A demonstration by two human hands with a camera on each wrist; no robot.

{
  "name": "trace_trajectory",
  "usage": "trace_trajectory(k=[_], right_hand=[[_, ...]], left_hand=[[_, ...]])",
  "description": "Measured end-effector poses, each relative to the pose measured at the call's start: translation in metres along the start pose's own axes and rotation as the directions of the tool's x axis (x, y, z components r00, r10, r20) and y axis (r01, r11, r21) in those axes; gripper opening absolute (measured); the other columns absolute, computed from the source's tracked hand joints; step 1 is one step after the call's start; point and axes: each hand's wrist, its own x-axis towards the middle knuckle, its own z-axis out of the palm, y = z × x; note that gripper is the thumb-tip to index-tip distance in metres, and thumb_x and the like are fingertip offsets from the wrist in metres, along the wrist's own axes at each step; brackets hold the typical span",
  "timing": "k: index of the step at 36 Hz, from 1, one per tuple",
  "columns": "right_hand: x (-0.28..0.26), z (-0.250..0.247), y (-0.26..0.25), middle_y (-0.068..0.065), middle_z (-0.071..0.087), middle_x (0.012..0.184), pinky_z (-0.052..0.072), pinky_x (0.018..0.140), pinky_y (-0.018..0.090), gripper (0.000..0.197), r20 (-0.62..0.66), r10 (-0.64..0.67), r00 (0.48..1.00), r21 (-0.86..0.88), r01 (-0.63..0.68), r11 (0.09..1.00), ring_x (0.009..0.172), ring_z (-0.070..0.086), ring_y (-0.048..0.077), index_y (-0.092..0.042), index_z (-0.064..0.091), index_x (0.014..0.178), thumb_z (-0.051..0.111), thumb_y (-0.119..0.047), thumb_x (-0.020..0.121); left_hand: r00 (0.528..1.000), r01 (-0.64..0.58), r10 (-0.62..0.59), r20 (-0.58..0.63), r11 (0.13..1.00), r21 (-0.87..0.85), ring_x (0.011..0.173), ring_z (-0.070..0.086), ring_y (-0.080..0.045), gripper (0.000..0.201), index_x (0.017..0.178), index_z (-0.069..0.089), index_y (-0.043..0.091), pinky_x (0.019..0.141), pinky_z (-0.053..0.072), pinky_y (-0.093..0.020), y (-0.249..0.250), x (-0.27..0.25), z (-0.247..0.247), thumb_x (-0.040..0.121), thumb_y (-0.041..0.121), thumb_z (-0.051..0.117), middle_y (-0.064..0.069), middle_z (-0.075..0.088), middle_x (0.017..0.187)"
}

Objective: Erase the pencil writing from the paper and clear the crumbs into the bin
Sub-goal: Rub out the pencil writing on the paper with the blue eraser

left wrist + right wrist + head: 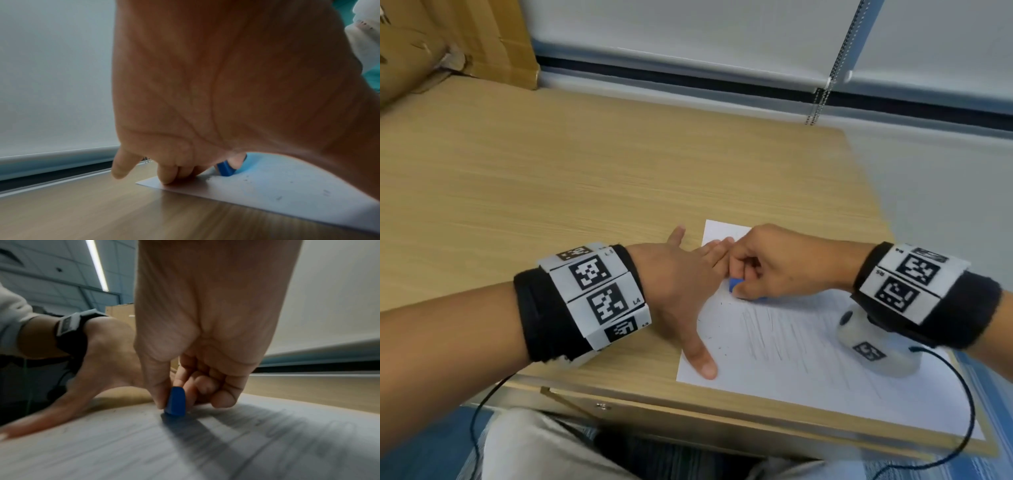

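Note:
A white sheet of paper [784, 346] with grey pencil strokes lies at the desk's near right corner. My left hand [685, 284] lies flat with spread fingers, pressing the sheet's left edge; its thumb points toward me. My right hand [760, 270] pinches a small blue eraser [734, 285] between thumb and fingers, its tip on the paper's upper part. The eraser [175, 401] stands on the sheet in the right wrist view and shows past my left palm as a blue eraser [226, 168]. Tiny dark crumbs [722, 347] dot the paper near my left thumb. No bin is visible.
The wooden desk [551, 192] stretches bare to the left and back. A cardboard box [448, 41] stands at the far left corner. A window blind with a bead chain [825, 85] hangs behind the desk. A black cable [962, 411] loops past the desk's right front edge.

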Motion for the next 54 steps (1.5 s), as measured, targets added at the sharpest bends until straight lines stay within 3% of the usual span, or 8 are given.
trace_trajectory(k=[15, 21, 27, 33, 37, 43, 50, 54], right_hand=[[0.014, -0.017, 0.019, -0.003, 0.07, 0.063, 0.047, 0.056, 0.018, 0.009, -0.131, 0.079, 0.988, -0.006, -0.08, 0.997, 0.052, 0.058, 0.001, -0.01, 0.066, 0.077, 0.069, -0.017, 0.083], [0.005, -0.007, 0.002, -0.004, 0.069, 0.065, 0.042, 0.053, 0.013, 0.01, 0.052, -0.001, 0.999, -0.048, 0.003, 0.999, 0.052, 0.054, 0.001, -0.013, 0.066, 0.079, 0.069, -0.021, 0.084], [0.017, -0.021, 0.018, -0.009, 0.064, 0.064, 0.04, 0.052, 0.009, 0.009, -0.16, 0.033, 0.987, -0.111, -0.051, 0.993, 0.052, 0.055, -0.001, -0.009, 0.065, 0.082, 0.069, -0.017, 0.084], [-0.014, -0.002, -0.002, -0.003, 0.067, 0.073, 0.045, 0.059, 0.018, 0.008, -0.034, -0.041, 0.999, -0.121, 0.037, 0.992, 0.065, 0.059, 0.011, -0.016, 0.064, 0.08, 0.069, -0.022, 0.082], [-0.055, 0.005, 0.005, -0.012, 0.057, 0.083, 0.043, 0.064, 0.015, 0.008, -0.128, -0.084, 0.988, -0.134, 0.067, 0.989, 0.074, 0.054, 0.006, -0.026, 0.061, 0.078, 0.069, -0.027, 0.079], [-0.124, 0.039, 0.019, -0.043, 0.021, 0.135, 0.026, 0.092, -0.002, 0.008, -0.112, 0.034, 0.993, -0.132, -0.048, 0.99, 0.119, 0.037, -0.014, -0.043, 0.053, 0.086, 0.058, -0.05, 0.086], [-0.145, 0.047, 0.029, -0.05, 0.04, 0.117, 0.01, 0.109, 0.002, 0.035, -0.156, 0.1, 0.983, 0.024, -0.097, 0.995, 0.132, 0.01, -0.025, -0.037, 0.05, 0.125, 0.056, -0.038, 0.09], [-0.146, 0.048, 0.028, -0.055, 0.027, 0.123, 0.009, 0.112, 0.005, 0.022, -0.145, 0.089, 0.985, 0.037, -0.085, 0.996, 0.134, 0.006, -0.024, -0.031, 0.054, 0.113, 0.054, -0.036, 0.092]], left_hand=[[0.994, 0.112, -0.112, 0.009, 0.994, 0.013, 0.143, -0.03, -0.014, 0.161, 0.147, -0.03, 0.009, 0.109, -0.026, -0.059, -0.005, -0.005, 0.005, 0.041, 0.098, 0.053, -0.003, -0.035, 0.155], [0.99, 0.13, -0.134, 0.046, 0.989, 0.073, 0.143, -0.031, -0.016, 0.161, 0.146, -0.03, 0.006, 0.109, -0.024, -0.06, 0.0, -0.004, -0.001, 0.044, 0.096, 0.055, -0.007, -0.035, 0.155], [0.983, 0.151, -0.161, 0.084, 0.981, 0.118, 0.144, -0.028, -0.019, 0.16, 0.146, -0.029, 0.002, 0.109, -0.022, -0.063, 0.005, -0.005, -0.007, 0.046, 0.095, 0.055, -0.009, -0.032, 0.156], [0.982, 0.152, -0.163, 0.091, 0.981, 0.117, 0.143, -0.031, -0.019, 0.161, 0.145, -0.03, 0.003, 0.108, -0.022, -0.063, 0.005, -0.004, -0.007, 0.045, 0.095, 0.056, -0.01, -0.034, 0.155], [0.988, 0.133, -0.14, 0.063, 0.986, 0.102, 0.143, -0.032, -0.017, 0.16, 0.145, -0.031, 0.005, 0.109, -0.025, -0.06, 0.0, -0.004, -0.002, 0.045, 0.096, 0.053, -0.008, -0.036, 0.154], [0.997, 0.07, -0.072, 0.028, 0.994, 0.088, 0.144, -0.029, -0.017, 0.15, 0.145, -0.032, 0.007, 0.115, -0.02, -0.053, -0.004, -0.01, 0.004, 0.054, 0.096, 0.047, -0.006, -0.038, 0.152], [0.993, -0.104, 0.119, -0.03, 0.948, 0.302, 0.145, -0.027, -0.018, 0.116, 0.147, -0.029, 0.006, 0.12, -0.012, -0.044, -0.004, -0.028, 0.011, 0.081, 0.085, 0.025, -0.01, -0.038, 0.152], [0.861, -0.383, 0.483, -0.159, 0.821, 0.423, 0.15, -0.004, -0.03, 0.105, 0.154, -0.006, 0.002, 0.118, 0.003, -0.055, 0.015, -0.035, 0.039, 0.086, 0.08, 0.015, -0.019, -0.012, 0.16]])
